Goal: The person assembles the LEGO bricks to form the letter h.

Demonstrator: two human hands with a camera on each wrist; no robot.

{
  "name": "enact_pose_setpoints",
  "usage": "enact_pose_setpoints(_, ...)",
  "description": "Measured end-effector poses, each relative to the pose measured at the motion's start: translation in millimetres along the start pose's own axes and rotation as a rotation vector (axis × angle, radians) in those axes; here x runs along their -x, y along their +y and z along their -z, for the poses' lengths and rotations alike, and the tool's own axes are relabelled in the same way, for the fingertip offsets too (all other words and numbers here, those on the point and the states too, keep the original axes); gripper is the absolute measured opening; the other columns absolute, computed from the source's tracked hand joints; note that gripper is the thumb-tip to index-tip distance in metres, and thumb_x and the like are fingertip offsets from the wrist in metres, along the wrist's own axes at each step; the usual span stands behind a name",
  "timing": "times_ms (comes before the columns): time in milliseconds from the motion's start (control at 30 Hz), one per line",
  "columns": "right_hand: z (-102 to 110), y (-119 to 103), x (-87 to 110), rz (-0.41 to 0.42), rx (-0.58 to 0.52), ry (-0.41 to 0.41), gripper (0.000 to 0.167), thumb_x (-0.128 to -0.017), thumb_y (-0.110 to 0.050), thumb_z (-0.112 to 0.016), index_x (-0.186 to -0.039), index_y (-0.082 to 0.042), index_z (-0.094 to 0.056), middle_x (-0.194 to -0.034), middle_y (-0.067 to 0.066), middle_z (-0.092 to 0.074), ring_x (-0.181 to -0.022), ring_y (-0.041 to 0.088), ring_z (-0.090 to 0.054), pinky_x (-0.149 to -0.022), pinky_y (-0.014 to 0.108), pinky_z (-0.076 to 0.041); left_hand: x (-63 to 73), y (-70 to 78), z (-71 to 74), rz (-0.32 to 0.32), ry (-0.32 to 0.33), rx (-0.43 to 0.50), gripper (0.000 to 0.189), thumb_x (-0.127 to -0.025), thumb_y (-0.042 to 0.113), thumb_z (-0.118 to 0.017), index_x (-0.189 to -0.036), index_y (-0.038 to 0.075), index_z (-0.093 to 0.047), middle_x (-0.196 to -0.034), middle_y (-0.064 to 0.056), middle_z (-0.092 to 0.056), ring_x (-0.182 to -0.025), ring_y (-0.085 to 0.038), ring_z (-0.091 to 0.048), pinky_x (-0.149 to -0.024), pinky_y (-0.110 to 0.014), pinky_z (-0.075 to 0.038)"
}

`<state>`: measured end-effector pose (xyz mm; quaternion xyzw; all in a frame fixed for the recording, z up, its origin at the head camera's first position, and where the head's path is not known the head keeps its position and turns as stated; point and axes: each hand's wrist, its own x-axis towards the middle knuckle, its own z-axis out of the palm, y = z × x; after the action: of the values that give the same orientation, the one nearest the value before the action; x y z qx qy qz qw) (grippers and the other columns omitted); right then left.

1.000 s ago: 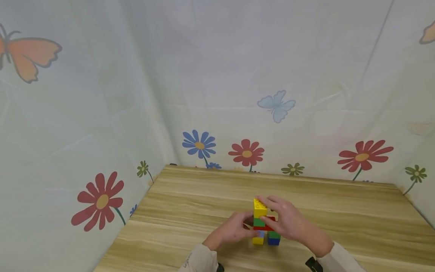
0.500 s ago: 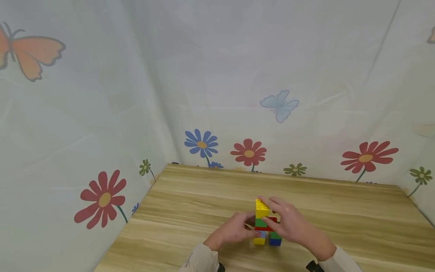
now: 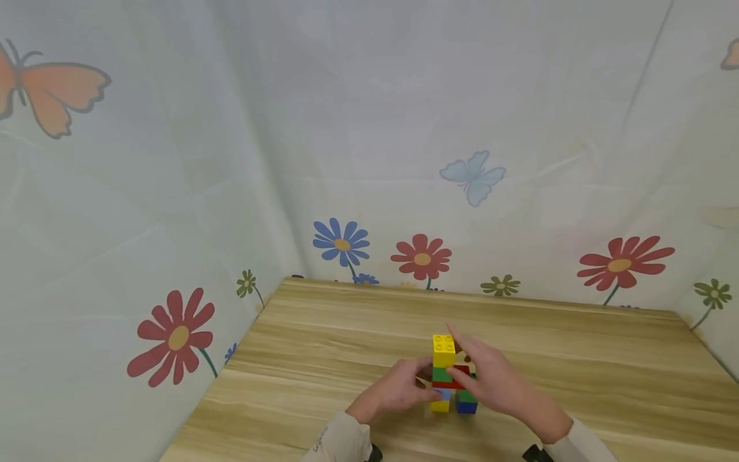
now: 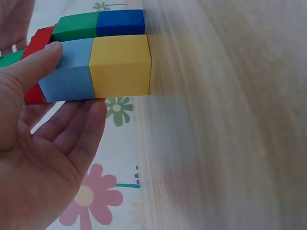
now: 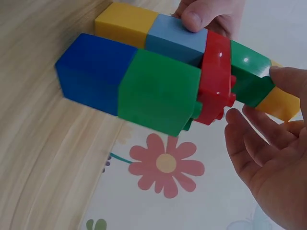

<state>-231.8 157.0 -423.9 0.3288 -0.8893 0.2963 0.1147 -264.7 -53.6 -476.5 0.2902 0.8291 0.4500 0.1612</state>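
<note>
A small structure of toy building bricks stands on the table. Its left column has a yellow brick (image 4: 122,67) at the bottom and a light blue brick (image 4: 69,72) above. A red brick (image 5: 216,79) lies across, topped by a green brick (image 5: 247,72) and an upper yellow brick (image 3: 444,353). Beside it, a blue brick (image 5: 96,72) carries another green brick (image 5: 158,91) with some studs showing. My left hand (image 3: 395,387) pinches the light blue brick, thumb in front and fingers behind. My right hand (image 3: 493,378) has its thumb at the upper green brick, other fingers spread loosely.
The wood-grain table (image 3: 323,333) extends around the bricks. Behind and to the sides hangs a pale curtain (image 3: 369,115) printed with flowers and butterflies.
My right fingers have lifted off the top yellow brick and spread out. That brick now faces squarer to the stack. My left hand keeps its grip.
</note>
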Motion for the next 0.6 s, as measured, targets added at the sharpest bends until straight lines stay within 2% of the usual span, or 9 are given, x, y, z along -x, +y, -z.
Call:
enact_pose_setpoints(267, 3, 14, 10.7, -0.025, -0.022, -0.048, 0.064, -0.087, -0.018, -0.069, -0.142, -0.004, -0.039, -0.115, 0.005, -0.062, -0.101, 0.020, -0.059, -0.080, 0.040, -0.052, -0.4, -0.5, 0.7, 0.049, 0.015, -0.023, 0.037, -0.084, 0.024, -0.073, -0.120, 0.021, -0.060, -0.106, 0.015, -0.063, -0.095, -0.001, -0.057, -0.081, -0.024, -0.049)
enact_pose_setpoints(367, 4, 20, 15.6, -0.063, -0.030, -0.076, 0.058, -0.088, -0.021, -0.069, -0.137, -0.004, -0.045, -0.117, 0.005, -0.062, -0.104, 0.021, -0.058, -0.081, 0.040, -0.051, -0.4, 0.6, 0.0, 0.064, 0.021, -0.028, 0.037, -0.084, 0.024, -0.073, -0.119, 0.021, -0.061, -0.104, 0.015, -0.063, -0.095, -0.001, -0.057, -0.081, -0.024, -0.048)
enact_pose_setpoints(600, 0, 34, 28.8, -0.118, -0.054, -0.139, 0.050, -0.091, -0.035, -0.064, -0.130, -0.005, -0.053, -0.118, 0.005, -0.061, -0.099, 0.022, -0.059, -0.077, 0.037, -0.052, 0.4, 1.9, -1.9, 0.057, 0.034, -0.054, 0.036, -0.083, 0.023, -0.074, -0.116, 0.022, -0.062, -0.098, 0.016, -0.063, -0.090, 0.001, -0.056, -0.077, -0.024, -0.047)
